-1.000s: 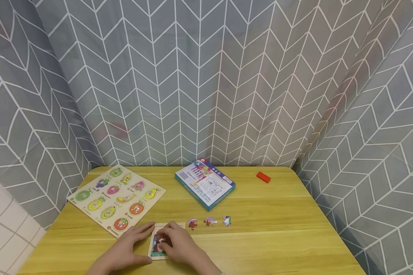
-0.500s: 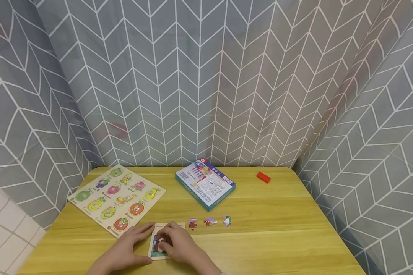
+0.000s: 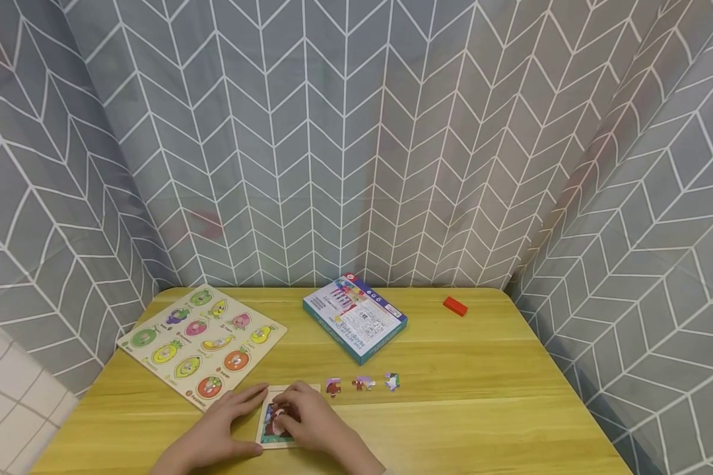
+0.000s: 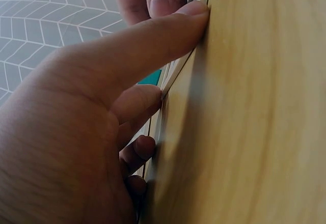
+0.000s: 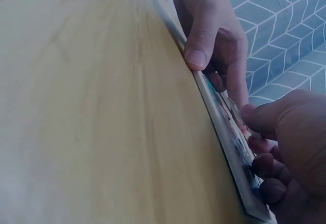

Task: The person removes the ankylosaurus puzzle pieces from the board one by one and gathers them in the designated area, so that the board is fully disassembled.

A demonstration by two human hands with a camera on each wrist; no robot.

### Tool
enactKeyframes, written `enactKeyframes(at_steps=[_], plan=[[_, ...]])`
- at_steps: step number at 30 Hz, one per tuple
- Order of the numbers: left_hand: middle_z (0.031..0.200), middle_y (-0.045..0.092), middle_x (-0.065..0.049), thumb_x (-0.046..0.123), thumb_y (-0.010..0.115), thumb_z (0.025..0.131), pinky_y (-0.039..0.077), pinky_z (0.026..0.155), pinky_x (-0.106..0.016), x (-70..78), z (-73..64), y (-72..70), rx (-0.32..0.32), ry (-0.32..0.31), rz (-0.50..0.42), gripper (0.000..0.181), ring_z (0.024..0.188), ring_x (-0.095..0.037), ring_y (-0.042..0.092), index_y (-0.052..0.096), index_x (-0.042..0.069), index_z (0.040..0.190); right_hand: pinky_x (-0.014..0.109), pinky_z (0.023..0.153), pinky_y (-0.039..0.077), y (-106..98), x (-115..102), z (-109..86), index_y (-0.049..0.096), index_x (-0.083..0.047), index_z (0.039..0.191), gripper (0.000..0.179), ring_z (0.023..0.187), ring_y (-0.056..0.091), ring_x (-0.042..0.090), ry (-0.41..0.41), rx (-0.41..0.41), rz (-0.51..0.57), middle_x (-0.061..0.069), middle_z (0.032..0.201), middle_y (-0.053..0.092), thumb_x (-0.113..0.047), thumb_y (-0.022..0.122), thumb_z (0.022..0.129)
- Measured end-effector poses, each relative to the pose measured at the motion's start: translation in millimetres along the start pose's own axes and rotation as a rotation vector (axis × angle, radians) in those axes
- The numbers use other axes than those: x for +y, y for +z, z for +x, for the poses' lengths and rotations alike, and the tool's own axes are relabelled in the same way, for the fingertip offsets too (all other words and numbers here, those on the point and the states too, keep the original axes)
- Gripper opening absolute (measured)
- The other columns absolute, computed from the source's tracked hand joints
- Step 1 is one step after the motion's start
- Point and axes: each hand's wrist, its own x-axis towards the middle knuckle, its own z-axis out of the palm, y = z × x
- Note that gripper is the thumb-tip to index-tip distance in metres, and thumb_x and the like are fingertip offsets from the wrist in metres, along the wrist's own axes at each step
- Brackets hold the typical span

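Note:
A small wooden jigsaw puzzle board [image 3: 309,388] with a dark picture lies near the table's front. My left hand [image 3: 220,425] holds it by the left side, thumb at the lower corner and forefinger near the upper one. Over the picture, my right hand [image 3: 310,415] has thumb and fingertips together on a brown puzzle piece [image 3: 279,425], mostly covered by the fingers. The right wrist view shows the thumb [image 5: 260,117] and fingers bent close over the board. Three loose puzzle pieces [image 3: 364,382] lie in a row right of the board.
A square fruit peg puzzle [image 3: 172,377] lies at the left, its near corner close to my left hand. A flat blue and white box [image 3: 356,320] lies at the back middle, and a red block [image 3: 455,306] at the back right. Patterned curtains [image 3: 344,145] surround the table.
My right hand's thumb and fingers have shifted very slightly to the right over the picture. The left hand, the board and the loose pieces stay in place.

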Motion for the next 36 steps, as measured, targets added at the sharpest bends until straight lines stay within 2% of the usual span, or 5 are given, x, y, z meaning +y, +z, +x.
enactKeyframes(at_steps=[9,15,20,28,36], plan=[[0.166,0.047,-0.007,0.063,0.083,0.082,0.045,0.105,-0.066,-2.9,1.1,0.8,-0.037,-0.044,-0.062,0.095,0.141,-0.047,0.046,0.054,0.012,0.157,0.018,0.084,0.052,-9.6,-3.8,-0.9,0.073,-0.013,0.131,0.029,0.098,0.055,-0.004,0.047,0.037,0.069,-0.005,0.120,0.064,-0.024,0.069,0.105],[0.163,0.050,-0.009,0.059,0.086,0.080,0.048,0.103,-0.062,0.7,0.9,2.4,-0.005,-0.021,-0.007,0.094,0.135,-0.043,0.051,0.056,0.012,0.155,0.023,0.089,0.054,-29.2,-0.2,-6.8,0.073,-0.016,0.131,0.027,0.105,0.059,0.003,0.091,0.109,0.131,-0.003,0.125,0.065,-0.024,0.068,0.106],[0.162,0.051,-0.009,0.058,0.087,0.080,0.048,0.103,-0.060,-1.0,1.1,3.1,0.010,0.000,0.022,0.093,0.135,-0.044,0.051,0.056,0.012,0.155,0.024,0.086,0.054,-48.6,12.2,-18.2,0.071,-0.015,0.131,0.027,0.098,0.056,0.004,0.103,0.186,0.165,-0.002,0.125,0.064,-0.019,0.068,0.105],[0.163,0.050,-0.011,0.057,0.087,0.081,0.046,0.104,-0.066,-2.2,2.4,2.9,0.010,0.016,0.010,0.094,0.138,-0.048,0.049,0.055,0.010,0.156,0.027,0.085,0.054,-76.3,33.9,-43.6,0.073,-0.013,0.127,0.025,0.098,0.057,0.010,0.143,0.264,0.084,0.000,0.125,0.066,-0.019,0.070,0.103],[0.164,0.047,-0.015,0.055,0.087,0.081,0.040,0.104,-0.076,-2.1,1.0,1.9,-0.024,-0.005,-0.043,0.095,0.141,-0.055,0.044,0.053,0.008,0.156,0.027,0.089,0.055,-69.7,40.4,-67.9,0.074,-0.010,0.122,0.024,0.099,0.060,0.007,0.094,0.229,0.064,0.000,0.117,0.068,-0.011,0.075,0.098]])
